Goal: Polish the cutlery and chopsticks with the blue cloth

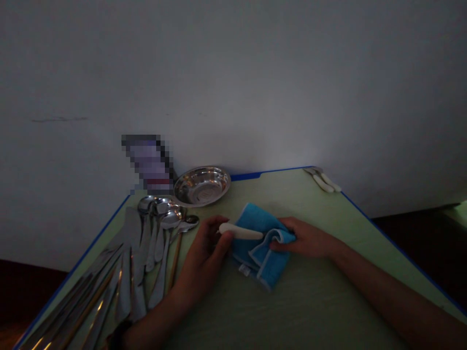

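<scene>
My left hand [212, 248] is closed round the butt end of a white handle [242, 232]. That handle belongs to a utensil whose other end is hidden in a fold of blue cloth [251, 216], so I cannot tell its kind. Gripped by my right hand [301, 238], the cloth is bunched between thumb and fingers around that hidden end. The cloth has pale edging and a small white tag at its lower left. Both hands are above the middle of the pale green table [314, 301].
Spoons [171, 218] and table knives [124, 282] lie crowded along the left, beside my left forearm. A shiny metal bowl [202, 187] stands at the back near a blurred, propped-up device [151, 165]. Two white-handled utensils [323, 182] rest at the far right corner. A wall [233, 87] rises behind.
</scene>
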A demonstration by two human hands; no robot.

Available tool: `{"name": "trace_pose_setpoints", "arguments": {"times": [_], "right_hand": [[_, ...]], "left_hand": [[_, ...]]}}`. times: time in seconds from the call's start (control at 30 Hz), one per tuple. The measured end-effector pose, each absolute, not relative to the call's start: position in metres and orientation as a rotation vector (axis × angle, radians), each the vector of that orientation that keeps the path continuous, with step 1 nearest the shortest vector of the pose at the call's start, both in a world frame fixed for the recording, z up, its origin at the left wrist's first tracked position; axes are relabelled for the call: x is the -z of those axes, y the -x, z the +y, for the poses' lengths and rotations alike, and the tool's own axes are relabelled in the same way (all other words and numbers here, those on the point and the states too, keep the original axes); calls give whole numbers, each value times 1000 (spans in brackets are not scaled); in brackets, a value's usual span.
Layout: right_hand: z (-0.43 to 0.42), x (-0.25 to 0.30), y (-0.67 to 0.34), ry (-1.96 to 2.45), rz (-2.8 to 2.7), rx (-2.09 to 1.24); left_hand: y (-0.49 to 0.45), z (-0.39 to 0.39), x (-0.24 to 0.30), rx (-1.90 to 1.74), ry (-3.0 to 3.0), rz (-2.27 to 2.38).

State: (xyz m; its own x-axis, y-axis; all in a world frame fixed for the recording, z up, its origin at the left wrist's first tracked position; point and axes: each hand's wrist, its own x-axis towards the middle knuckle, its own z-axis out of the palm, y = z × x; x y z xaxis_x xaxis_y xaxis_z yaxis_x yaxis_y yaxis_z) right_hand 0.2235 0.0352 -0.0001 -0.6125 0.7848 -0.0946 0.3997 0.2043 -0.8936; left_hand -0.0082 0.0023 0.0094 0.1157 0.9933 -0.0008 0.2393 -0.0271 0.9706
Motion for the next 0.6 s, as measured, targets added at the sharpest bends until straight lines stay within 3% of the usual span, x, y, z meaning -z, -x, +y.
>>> {"name": "trace_pose_setpoints", "arguments": {"times": [0.33,0.6], "right_hand": [[36,4,-222,1089,-1871,-1511],[33,0,-216,1144,-2038,-1271]], "left_hand": [[10,2,-10,-983,-1511,1269],[11,1,-11,-993,-1603,1293]]}}
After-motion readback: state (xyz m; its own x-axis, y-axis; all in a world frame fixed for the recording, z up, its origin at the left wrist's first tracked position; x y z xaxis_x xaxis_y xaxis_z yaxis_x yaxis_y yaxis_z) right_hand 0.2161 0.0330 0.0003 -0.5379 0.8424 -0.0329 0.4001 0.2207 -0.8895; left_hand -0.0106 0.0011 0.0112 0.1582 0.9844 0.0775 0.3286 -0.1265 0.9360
